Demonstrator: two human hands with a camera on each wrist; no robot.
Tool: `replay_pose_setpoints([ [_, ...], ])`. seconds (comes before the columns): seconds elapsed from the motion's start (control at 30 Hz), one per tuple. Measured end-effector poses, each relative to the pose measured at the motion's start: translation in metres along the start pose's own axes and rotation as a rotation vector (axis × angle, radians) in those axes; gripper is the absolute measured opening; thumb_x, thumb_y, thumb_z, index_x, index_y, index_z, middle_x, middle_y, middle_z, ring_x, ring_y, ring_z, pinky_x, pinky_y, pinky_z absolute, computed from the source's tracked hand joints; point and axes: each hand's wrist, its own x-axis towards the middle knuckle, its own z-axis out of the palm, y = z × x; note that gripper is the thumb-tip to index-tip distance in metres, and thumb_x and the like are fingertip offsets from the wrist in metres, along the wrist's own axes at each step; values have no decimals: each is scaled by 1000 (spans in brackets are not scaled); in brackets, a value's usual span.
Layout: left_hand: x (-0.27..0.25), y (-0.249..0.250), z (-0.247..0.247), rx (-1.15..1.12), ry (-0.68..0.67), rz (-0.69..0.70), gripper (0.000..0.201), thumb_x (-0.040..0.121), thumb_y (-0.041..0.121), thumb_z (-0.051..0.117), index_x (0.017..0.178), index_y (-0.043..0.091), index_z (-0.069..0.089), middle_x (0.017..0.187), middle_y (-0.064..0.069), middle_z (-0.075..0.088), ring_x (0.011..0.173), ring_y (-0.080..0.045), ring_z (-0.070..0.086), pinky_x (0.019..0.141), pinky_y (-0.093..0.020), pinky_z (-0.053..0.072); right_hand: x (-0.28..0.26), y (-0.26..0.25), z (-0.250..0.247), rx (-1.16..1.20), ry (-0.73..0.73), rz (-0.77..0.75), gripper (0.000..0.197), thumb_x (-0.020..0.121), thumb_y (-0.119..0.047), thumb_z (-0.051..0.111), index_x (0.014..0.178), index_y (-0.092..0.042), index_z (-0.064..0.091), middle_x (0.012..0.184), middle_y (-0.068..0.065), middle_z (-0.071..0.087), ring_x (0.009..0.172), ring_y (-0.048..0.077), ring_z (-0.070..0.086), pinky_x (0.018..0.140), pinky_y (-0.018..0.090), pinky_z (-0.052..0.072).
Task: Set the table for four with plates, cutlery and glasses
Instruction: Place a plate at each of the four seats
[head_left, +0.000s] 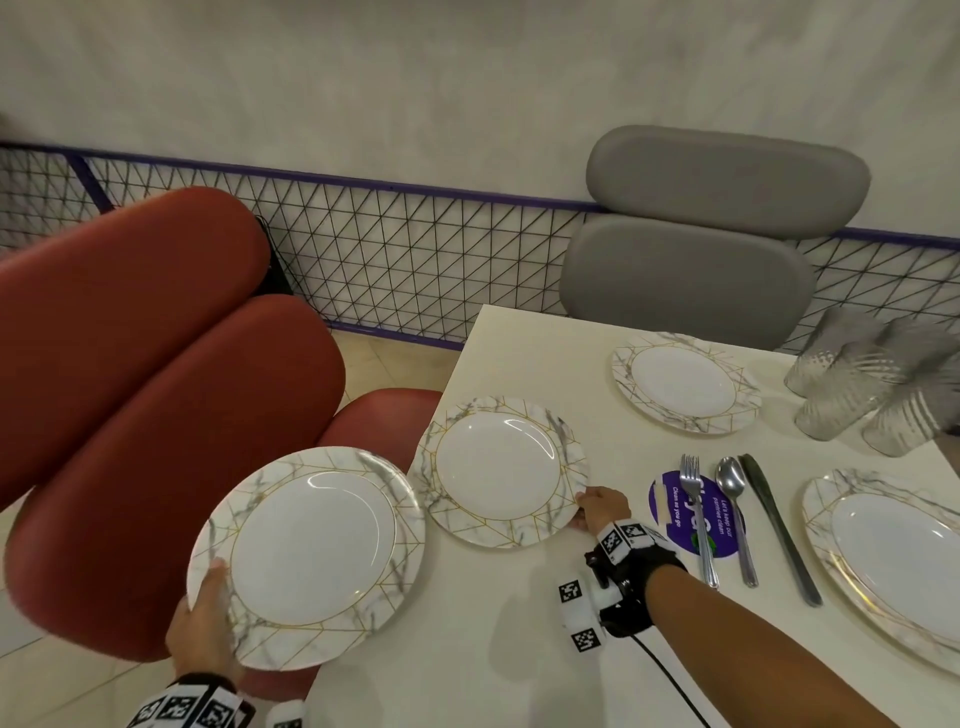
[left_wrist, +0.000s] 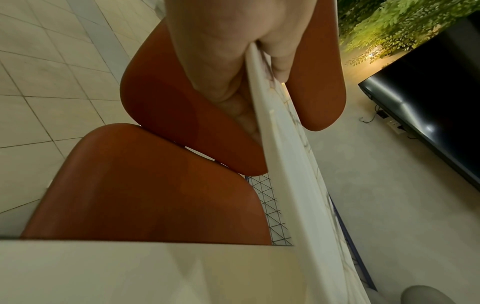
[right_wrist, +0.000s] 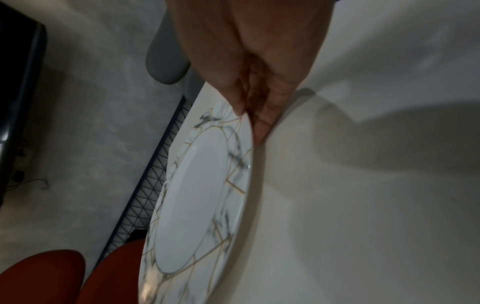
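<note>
My left hand (head_left: 205, 618) grips the near rim of a marble-patterned plate (head_left: 311, 551) and holds it in the air over the table's left edge and the red chair; in the left wrist view that plate (left_wrist: 293, 156) shows edge-on, with the thumb above and fingers below. My right hand (head_left: 597, 506) pinches the right rim of a second plate (head_left: 501, 467) at the table's left edge; the same plate (right_wrist: 197, 197) fills the right wrist view. Two more plates lie at the far side (head_left: 685, 387) and the right edge (head_left: 893, 561). A fork (head_left: 696, 514), spoon (head_left: 735, 512) and knife (head_left: 776, 525) lie side by side.
Several ribbed glasses (head_left: 862, 395) stand clustered at the far right of the white table (head_left: 519, 649). A purple round sticker (head_left: 675, 514) lies under the cutlery. A red chair (head_left: 171, 415) stands left, a grey chair (head_left: 696, 244) behind, and a wire fence (head_left: 415, 260) runs along the wall.
</note>
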Motion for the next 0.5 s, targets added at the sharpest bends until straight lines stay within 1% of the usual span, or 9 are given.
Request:
replay_pose_setpoints([
  [0.1, 3, -3, -2, -14, -13, -13, 56, 89, 34, 60, 133, 2, 46, 136, -16, 51, 122, -35, 50, 95, -38, 40, -4, -1, 1, 25, 5, 25, 20, 90, -4, 54, 103, 8, 62, 98, 23, 65, 101, 40, 63, 91, 50, 51],
  [0.17, 6, -4, -3, -26, -15, -24, 57, 87, 35, 62, 132, 2, 48, 134, -17, 53, 119, -36, 52, 94, -39, 42, -7, -3, 1, 33, -3, 16, 24, 90, -4, 53, 107, 10, 60, 92, 19, 62, 98, 38, 63, 90, 48, 52],
  [0.23, 8, -4, -5, -23, -18, -20, 57, 87, 35, 62, 132, 2, 48, 133, -16, 54, 119, -35, 53, 93, -38, 42, -8, -3, 1, 21, -30, 5, 26, 91, -5, 51, 112, 10, 57, 94, 16, 60, 91, 32, 62, 88, 43, 54],
  [0.27, 9, -4, -5, -27, -21, -22, 57, 88, 34, 61, 132, 1, 47, 134, -16, 53, 120, -35, 52, 94, -38, 42, -5, -1, 2, 31, -28, -7, 26, 91, -5, 51, 112, 9, 57, 96, 17, 61, 92, 32, 62, 88, 43, 54],
  [0.33, 9, -4, -6, -25, -21, -27, 56, 89, 32, 61, 133, 1, 46, 134, -16, 53, 121, -34, 52, 94, -37, 41, -3, 1, 3, 53, 2, 5, 27, 91, -6, 52, 114, 7, 57, 96, 19, 62, 98, 38, 63, 91, 48, 52],
  [0.4, 8, -5, -7, -32, -19, -19, 56, 88, 34, 61, 132, 2, 47, 134, -16, 53, 120, -33, 52, 93, -36, 42, -1, 4, 4, 57, 10, 8, 20, 91, -6, 52, 105, 3, 61, 93, 17, 60, 98, 39, 63, 92, 48, 51],
  [0.43, 8, -5, -7, -37, -18, -21, 56, 88, 34, 60, 132, 3, 48, 134, -15, 53, 120, -32, 52, 93, -35, 41, -2, 3, 4, 43, 3, 11, 13, 90, -7, 52, 95, -2, 63, 92, 17, 60, 96, 36, 63, 91, 46, 52],
  [0.47, 9, -5, -7, -36, -9, -26, 55, 88, 34, 60, 132, 4, 48, 135, -15, 53, 121, -32, 52, 94, -35, 41, -1, 4, 4, 36, 1, -6, 10, 90, -7, 52, 86, -6, 62, 93, 17, 61, 95, 35, 62, 91, 45, 52],
  [0.5, 10, -5, -7, -33, -7, -30, 54, 88, 34, 60, 132, 5, 48, 135, -15, 52, 121, -33, 51, 96, -36, 41, -1, 4, 3, 35, 8, 5, 10, 89, -7, 53, 82, -7, 60, 93, 18, 62, 95, 35, 62, 91, 47, 52],
])
